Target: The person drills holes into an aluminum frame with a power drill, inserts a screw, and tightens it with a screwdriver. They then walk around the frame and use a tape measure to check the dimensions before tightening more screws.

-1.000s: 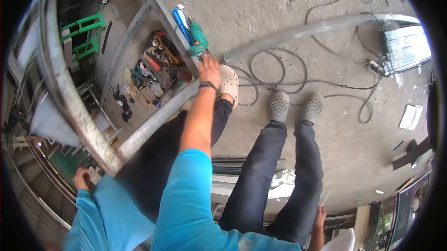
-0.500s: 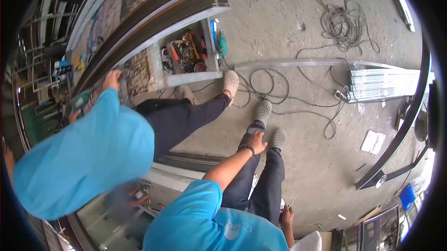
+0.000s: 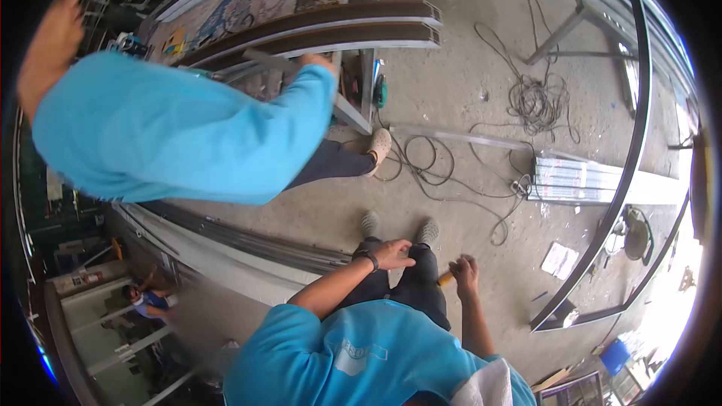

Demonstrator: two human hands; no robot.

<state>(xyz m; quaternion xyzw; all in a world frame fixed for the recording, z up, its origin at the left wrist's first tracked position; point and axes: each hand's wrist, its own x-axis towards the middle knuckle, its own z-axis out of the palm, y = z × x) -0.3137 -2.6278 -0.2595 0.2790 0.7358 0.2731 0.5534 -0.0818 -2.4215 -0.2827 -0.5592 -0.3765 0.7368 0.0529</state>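
Observation:
My left hand (image 3: 392,255), with a dark band on its wrist, is in front of my thigh with thumb and fingers apart and nothing in it. My right hand (image 3: 465,273) is out to the right of my leg, its fingers closed around a screwdriver (image 3: 446,279). Only the yellow-orange handle shows clearly; I cannot make out the shaft in this frame. Below both hands are my dark trousers and grey shoes on the concrete floor (image 3: 481,233).
To the left a co-worker in a blue shirt (image 3: 180,127) leans by brown metal profiles (image 3: 361,33) on a stand. Cables (image 3: 541,105) coil across the floor near wrapped bars (image 3: 571,178). A dark curved-looking frame (image 3: 594,244) stands at right. Another person (image 3: 150,301) is at lower left.
My view has shifted. My left hand has moved off my leg slightly, and my right hand has come up with the screwdriver. The co-worker has turned and reached an arm over toward the profiles.

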